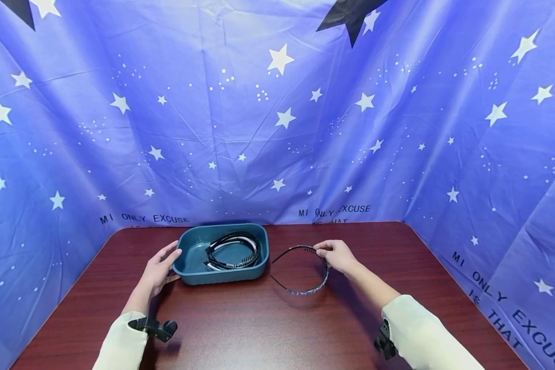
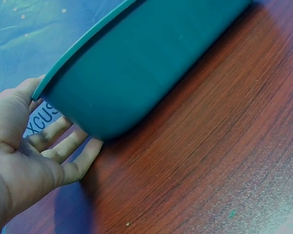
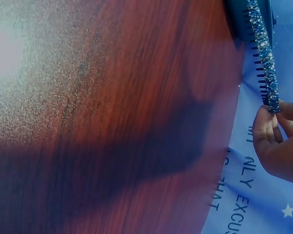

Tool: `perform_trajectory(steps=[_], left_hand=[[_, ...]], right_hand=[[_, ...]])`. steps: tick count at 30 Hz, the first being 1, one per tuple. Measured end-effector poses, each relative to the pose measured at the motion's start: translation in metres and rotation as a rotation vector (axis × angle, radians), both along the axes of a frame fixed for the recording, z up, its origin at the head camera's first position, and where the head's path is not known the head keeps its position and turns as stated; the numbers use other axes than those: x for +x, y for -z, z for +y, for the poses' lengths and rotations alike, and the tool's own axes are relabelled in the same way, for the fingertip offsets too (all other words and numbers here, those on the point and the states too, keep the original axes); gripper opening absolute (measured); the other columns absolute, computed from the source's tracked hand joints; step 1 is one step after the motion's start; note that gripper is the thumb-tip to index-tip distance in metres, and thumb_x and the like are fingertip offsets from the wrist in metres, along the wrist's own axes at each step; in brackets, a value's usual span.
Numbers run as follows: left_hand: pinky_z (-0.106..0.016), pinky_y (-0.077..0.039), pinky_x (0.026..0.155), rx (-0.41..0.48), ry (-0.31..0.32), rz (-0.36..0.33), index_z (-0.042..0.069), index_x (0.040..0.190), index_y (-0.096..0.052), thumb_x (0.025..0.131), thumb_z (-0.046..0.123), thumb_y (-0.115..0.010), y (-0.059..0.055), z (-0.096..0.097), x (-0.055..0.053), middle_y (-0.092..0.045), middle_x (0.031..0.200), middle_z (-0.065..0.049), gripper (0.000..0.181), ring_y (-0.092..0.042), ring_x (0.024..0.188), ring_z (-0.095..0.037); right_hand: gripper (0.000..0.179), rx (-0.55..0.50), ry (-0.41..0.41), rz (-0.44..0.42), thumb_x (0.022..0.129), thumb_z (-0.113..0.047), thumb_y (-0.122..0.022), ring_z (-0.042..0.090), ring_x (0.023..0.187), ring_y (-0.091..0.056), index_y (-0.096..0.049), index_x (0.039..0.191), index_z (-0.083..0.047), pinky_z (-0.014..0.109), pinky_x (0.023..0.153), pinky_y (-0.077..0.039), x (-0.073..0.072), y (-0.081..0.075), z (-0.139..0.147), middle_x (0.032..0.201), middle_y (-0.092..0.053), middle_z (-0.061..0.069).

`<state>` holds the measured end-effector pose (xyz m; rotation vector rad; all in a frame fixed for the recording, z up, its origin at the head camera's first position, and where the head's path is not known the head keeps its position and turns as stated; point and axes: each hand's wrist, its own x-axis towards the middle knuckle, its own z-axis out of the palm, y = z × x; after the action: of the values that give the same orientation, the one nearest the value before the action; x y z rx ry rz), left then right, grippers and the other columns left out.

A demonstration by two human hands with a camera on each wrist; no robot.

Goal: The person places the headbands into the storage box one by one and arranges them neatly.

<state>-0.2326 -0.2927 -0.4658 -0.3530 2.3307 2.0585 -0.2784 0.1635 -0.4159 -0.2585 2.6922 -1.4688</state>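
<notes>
A teal plastic basin (image 1: 187,279) sits left of centre on the table. My left hand (image 1: 159,266) holds its left end, the thumb over the rim and the other fingers against the outer wall, as the left wrist view shows. Inside the basin, toward its right side, lie several headbands (image 1: 235,265), black and white, some with comb teeth. My right hand (image 1: 336,255) pinches another headband (image 1: 309,292) by its side, right of the basin. That band (image 3: 266,58) is covered in blue and silver glitter, with black comb teeth along its inner edge; its two tips point toward the basin.
The dark red wooden table (image 1: 240,329) ends at the back against a blue curtain (image 1: 240,128) printed with stars and lettering. Black wrist mounts (image 1: 153,328) sit on both pale sleeves (image 1: 425,329). Glare brightens part of the tabletop.
</notes>
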Motion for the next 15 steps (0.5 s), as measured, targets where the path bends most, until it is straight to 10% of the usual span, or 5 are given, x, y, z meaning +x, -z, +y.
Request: perform_trajectory(steps=[15], left_hand=[[-0.045, -0.053, 0.086, 0.004, -0.004, -0.004, 0.016, 0.149, -0.023, 0.096, 0.042, -0.049, 0.0004, 0.0001, -0.0018, -0.026, 0.149, -0.020, 0.065, -0.047, 0.120, -0.031]], right_hand=[[0.022, -0.019, 0.065, -0.021, 0.090, -0.005, -0.057, 0.011, 0.063, -0.053, -0.066, 0.108, 0.003, 0.037, 0.061, -0.053, -0.0084, -0.0053, 0.0039, 0.092, -0.066, 0.018]])
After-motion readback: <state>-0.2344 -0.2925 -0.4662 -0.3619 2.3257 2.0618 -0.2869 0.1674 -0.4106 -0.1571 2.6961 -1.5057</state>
